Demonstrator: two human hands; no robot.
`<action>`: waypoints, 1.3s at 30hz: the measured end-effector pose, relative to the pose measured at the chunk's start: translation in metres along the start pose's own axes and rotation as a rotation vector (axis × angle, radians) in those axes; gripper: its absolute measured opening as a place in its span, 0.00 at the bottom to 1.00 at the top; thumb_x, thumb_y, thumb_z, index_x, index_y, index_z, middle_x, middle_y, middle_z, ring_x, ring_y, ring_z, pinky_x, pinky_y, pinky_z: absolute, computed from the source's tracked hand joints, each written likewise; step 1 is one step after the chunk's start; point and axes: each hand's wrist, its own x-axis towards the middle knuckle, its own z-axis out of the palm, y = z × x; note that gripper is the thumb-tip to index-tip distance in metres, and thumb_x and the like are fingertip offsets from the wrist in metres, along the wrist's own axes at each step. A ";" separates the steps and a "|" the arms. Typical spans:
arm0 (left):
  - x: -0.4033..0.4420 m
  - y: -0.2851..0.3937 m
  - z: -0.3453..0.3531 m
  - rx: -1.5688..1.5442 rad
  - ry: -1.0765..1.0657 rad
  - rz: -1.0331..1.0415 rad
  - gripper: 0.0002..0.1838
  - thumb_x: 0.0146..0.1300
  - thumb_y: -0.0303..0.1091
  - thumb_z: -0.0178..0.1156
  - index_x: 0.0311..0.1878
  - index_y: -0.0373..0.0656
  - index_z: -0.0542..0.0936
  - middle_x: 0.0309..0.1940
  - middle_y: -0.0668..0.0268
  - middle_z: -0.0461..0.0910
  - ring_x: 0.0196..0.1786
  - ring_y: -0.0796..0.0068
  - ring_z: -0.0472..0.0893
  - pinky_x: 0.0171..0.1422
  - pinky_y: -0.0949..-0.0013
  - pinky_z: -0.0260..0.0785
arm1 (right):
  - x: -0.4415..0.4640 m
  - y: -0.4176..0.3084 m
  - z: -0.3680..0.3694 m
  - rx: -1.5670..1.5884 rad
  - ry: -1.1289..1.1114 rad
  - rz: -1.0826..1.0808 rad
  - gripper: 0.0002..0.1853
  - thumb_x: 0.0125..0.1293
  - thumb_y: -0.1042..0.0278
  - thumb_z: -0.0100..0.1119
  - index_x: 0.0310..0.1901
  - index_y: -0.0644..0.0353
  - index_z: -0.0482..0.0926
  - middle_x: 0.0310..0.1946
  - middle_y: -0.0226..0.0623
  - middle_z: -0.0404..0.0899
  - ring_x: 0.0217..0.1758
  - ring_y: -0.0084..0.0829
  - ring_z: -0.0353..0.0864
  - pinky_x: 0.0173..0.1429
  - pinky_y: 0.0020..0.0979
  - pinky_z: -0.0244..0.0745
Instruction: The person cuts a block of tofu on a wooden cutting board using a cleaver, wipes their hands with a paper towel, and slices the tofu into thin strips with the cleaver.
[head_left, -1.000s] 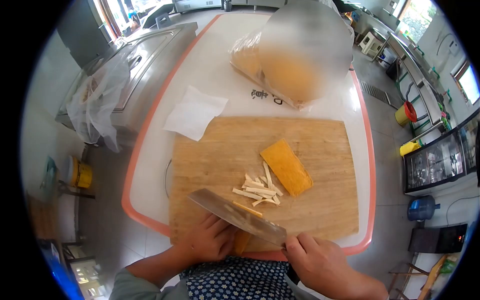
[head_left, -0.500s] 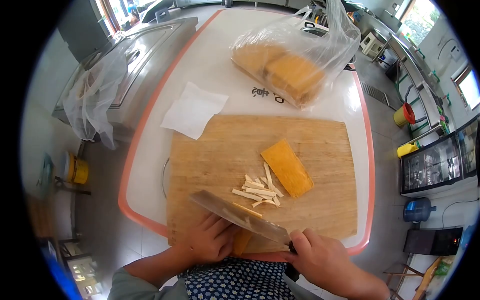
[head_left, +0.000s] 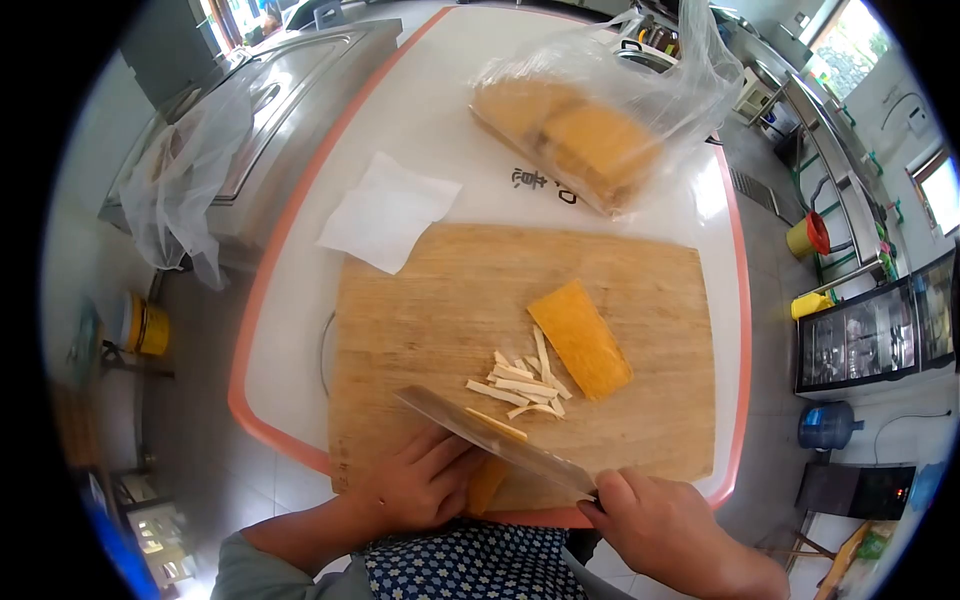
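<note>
My right hand (head_left: pixel 640 510) is wrapped round the handle of a wide-bladed knife (head_left: pixel 490 437), whose blade points up and left. Against the blade's near side, my left hand (head_left: pixel 425 478) presses with bent fingers on an orange block (head_left: pixel 487 484), partly hidden by hand and knife. A thin strip (head_left: pixel 497 423) lies along the blade's far side. Beyond it, several pale strips (head_left: pixel 522 383) form a loose pile on the wooden cutting board (head_left: pixel 410 300). A whole orange block (head_left: pixel 580 340) rests to the right of the pile.
Behind the board, a clear plastic bag (head_left: pixel 590 130) holds more orange blocks on the white table (head_left: pixel 420 110) with a pink edge. White paper (head_left: pixel 390 212) overlaps the board's far left corner. A metal counter (head_left: pixel 300 95) with another plastic bag (head_left: pixel 180 180) stands at left.
The view has shifted slightly. The knife has moved a little to the right relative to the held block, with my right hand. My left hand stays on the block.
</note>
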 end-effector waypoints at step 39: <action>0.004 0.005 -0.001 0.067 0.141 0.012 0.21 0.59 0.29 0.67 0.56 0.31 0.83 0.60 0.48 0.80 0.65 0.47 0.80 0.67 0.53 0.77 | 0.010 0.013 0.009 -0.026 0.064 -0.084 0.15 0.69 0.61 0.69 0.39 0.58 0.72 0.29 0.43 0.79 0.31 0.52 0.82 0.33 0.47 0.74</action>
